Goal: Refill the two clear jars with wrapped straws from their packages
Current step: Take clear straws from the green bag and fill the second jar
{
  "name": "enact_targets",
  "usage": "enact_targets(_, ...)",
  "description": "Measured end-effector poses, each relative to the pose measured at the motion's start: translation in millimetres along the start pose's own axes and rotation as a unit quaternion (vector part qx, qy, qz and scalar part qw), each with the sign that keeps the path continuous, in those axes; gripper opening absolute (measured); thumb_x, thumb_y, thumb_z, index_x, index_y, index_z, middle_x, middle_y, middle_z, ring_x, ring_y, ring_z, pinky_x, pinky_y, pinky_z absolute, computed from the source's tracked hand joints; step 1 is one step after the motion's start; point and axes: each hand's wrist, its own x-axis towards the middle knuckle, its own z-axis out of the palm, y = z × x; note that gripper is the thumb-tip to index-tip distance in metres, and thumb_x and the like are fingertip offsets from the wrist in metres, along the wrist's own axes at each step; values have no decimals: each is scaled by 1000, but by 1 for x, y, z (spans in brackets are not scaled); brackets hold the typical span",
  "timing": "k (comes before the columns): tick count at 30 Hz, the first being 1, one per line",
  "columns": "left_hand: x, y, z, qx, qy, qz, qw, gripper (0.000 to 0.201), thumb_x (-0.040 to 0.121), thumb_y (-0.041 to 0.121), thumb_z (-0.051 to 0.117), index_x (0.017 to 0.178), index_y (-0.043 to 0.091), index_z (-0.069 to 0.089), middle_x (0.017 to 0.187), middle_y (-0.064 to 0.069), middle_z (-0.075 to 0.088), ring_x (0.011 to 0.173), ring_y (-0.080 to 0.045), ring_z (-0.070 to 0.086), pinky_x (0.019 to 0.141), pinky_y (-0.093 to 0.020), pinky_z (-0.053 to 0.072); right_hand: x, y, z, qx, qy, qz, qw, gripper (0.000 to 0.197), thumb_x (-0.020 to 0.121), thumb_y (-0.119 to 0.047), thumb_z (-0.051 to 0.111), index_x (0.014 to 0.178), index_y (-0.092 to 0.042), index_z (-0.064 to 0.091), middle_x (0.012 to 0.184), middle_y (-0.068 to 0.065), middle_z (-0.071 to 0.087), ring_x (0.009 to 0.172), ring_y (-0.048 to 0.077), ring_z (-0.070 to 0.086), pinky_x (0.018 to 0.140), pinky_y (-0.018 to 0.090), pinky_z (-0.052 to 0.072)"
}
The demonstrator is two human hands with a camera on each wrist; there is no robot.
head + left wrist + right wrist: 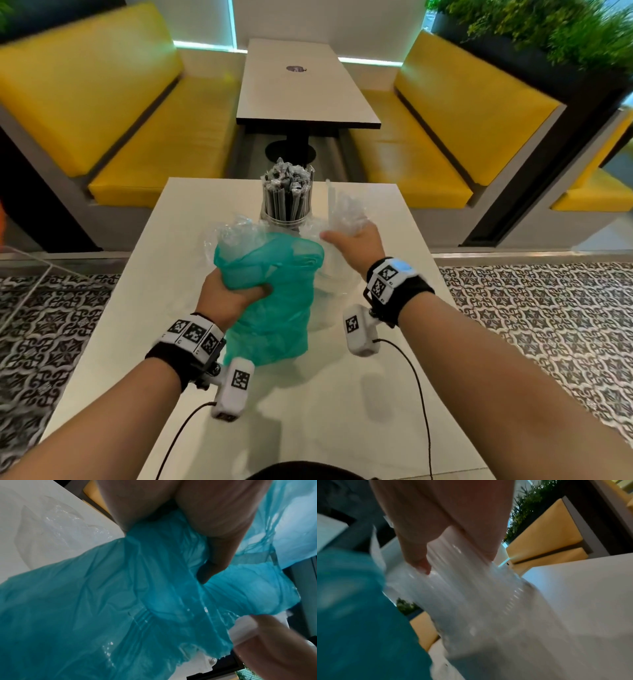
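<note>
The left hand [227,298] grips a teal bag [274,308] upright on the white table [342,394], hiding what it holds. The right hand [356,246] clutches a blurred clear wrapper [346,209]. Behind them a jar [287,205] stands packed with straws [287,185], its base hidden.

Yellow benches [130,137], second table [301,89], plants [548,31], patterned floor [548,315].

No words, brands or numbers can be read anywhere: the wrist bands [195,334] and wrist cameras [236,389] carry only black-and-white square code markers, and the far table [301,102] bears a small dark emblem [296,69] too blurred to make out.
</note>
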Motion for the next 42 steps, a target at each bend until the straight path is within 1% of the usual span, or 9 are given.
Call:
enact_targets(2,2,3,0,2,2,5,1000,41,62,-6,89,92,17,71,78,11,79,71,-7,75,62,-23,61,1,17,9,-46,-1,-9,999,48,75,-33,76,117,-16,63,110,4,70,105,28,64,94,48,51)
enact_targets(5,3,6,-4,6,12,11,1000,38,68,-9,85,96,15,72,81,8,79,73,-7,75,63,-23,61,10,23,10,-258,14,-3,966,64,73,-57,65,122,-16,60,115,10,62,112,35,52,93,42,46)
enact_targets(9,3,10,-9,-4,20,18,1000,46,62,-3,91,99,15,72,93,2,79,81,-14,76,69,-30,62,15,22,0,-238,-25,-10,971,59,71,-41,75,120,-14,58,112,5,60,103,25,57,87,34,48)
enact_targets(15,0,16,-8,-9,21,13,1000,49,51,15,89,97,19,72,94,4,79,87,-16,76,75,-35,61,12,33,9,-364,-16,1,931,72,61,-64,66,123,-31,56,112,-7,68,102,25,64,90,39,49)
enact_targets(19,-2,20,-10,0,11,13,1000,47,59,5,93,98,21,71,94,4,79,91,-18,76,77,-37,61,19,19,-8,-288,-107,55,950,96,52,-41,92,133,-20,44,121,-5,60,106,17,58,93,37,52)
enact_targets(23,-4,23,-14,-2,4,16,1000,44,60,6,91,97,21,71,92,5,79,84,-11,76,80,-39,61,16,2,-29,-220,-139,125,957,132,55,-12,94,152,-22,6,147,12,42,134,33,42,107,45,40)
enact_targets(30,-4,24,-12,-19,5,14,1000,66,40,30,92,102,19,72,104,-2,78,96,-24,75,85,-44,61,3,-6,-27,-253,-128,68,956,135,45,-29,98,150,-30,14,146,9,44,133,33,43,109,48,41)
enact_targets(36,-5,23,-12,-19,-5,15,1000,61,43,27,92,101,20,73,102,-1,79,95,-24,75,83,-44,61,-5,6,-16,-327,-104,58,938,135,43,-43,97,151,-26,18,145,8,34,134,31,35,110,50,37)
enact_targets(42,-8,23,-12,-24,1,11,1000,49,56,10,90,100,20,72,98,2,79,90,-19,76,78,-38,62,-14,-2,-19,-160,-119,31,979,139,53,-33,95,154,-33,0,154,10,31,136,31,41,106,46,40)
